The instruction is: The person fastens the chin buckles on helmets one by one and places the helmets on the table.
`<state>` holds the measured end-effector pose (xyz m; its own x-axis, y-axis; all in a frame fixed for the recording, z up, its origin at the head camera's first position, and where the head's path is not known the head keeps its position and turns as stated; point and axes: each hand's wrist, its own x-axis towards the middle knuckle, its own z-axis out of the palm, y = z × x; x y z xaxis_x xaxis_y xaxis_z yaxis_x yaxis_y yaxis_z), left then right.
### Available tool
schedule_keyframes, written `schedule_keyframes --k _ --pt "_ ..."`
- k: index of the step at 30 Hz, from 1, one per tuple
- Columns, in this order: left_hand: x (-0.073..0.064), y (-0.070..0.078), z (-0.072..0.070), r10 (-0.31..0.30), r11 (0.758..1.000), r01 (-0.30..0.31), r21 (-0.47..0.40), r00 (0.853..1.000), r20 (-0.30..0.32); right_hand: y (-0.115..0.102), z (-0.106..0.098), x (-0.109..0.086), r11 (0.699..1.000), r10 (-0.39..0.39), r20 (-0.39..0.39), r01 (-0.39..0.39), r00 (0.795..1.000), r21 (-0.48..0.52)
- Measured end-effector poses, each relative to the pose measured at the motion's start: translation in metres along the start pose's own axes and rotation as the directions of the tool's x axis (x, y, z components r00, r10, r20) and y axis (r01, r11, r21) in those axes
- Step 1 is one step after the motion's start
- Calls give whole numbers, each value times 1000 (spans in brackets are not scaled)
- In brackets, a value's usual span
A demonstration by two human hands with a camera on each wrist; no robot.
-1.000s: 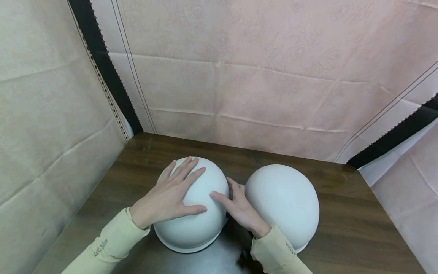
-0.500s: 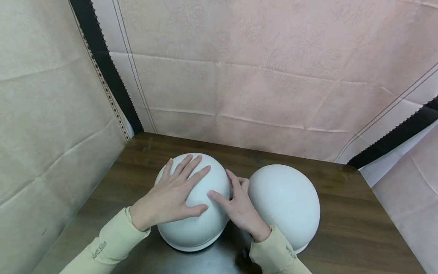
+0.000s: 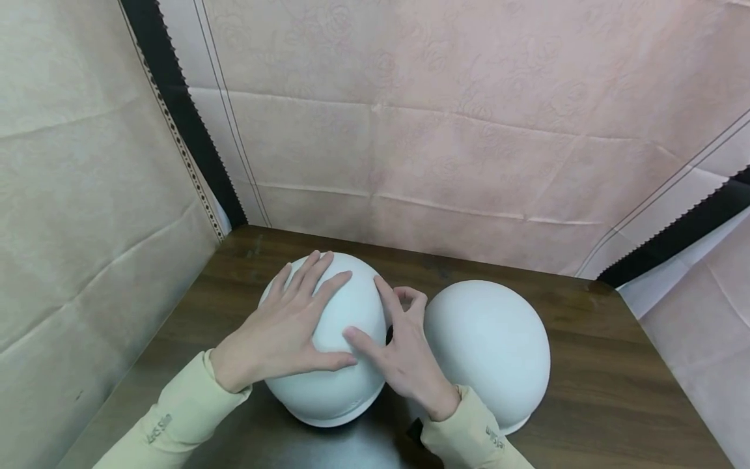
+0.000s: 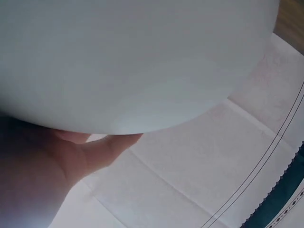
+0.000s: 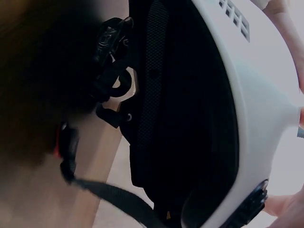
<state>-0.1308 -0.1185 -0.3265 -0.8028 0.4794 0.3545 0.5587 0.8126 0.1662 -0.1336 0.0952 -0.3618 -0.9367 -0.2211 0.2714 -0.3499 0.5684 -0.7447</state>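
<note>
Two smooth white helmets sit side by side, the left helmet (image 3: pixel 357 306) and the right helmet (image 3: pixel 486 345). My left hand (image 3: pixel 275 339) rests spread over the left helmet's crown, fingers straight. My right hand (image 3: pixel 404 355) touches that helmet's right side with thumb and index finger extended, other fingers bent between the two shells. In the left wrist view the white shell (image 4: pixel 142 61) fills the top, with fingers (image 4: pixel 109 152) below it. The right wrist view shows a helmet's dark inside (image 5: pixel 199 95), a vent grille (image 5: pixel 235 19) and a black chin strap (image 5: pixel 111 194).
The helmets stand on a brown wood-grain table (image 3: pixel 603 365). Pale patterned cloth (image 3: pixel 457 150) hangs behind it and along both sides, with black bands at the corners. A buckle with a red part (image 5: pixel 61 142) hangs near the strap.
The left helmet has shifted slightly under my hands, its top now farther back. My right hand has moved up and left along its side. The right helmet stays about where it was.
</note>
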Motion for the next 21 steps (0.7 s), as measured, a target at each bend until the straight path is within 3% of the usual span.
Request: schedule_keyframes --k 9,21 --pt "1 2 -7 61 998 -60 29 998 -34 -9 -2 -3 998 -52 -15 52 999 -18" --pt "0 4 -17 45 998 -44 43 999 -17 -18 -5 -3 983 -164 -24 161 986 -88"
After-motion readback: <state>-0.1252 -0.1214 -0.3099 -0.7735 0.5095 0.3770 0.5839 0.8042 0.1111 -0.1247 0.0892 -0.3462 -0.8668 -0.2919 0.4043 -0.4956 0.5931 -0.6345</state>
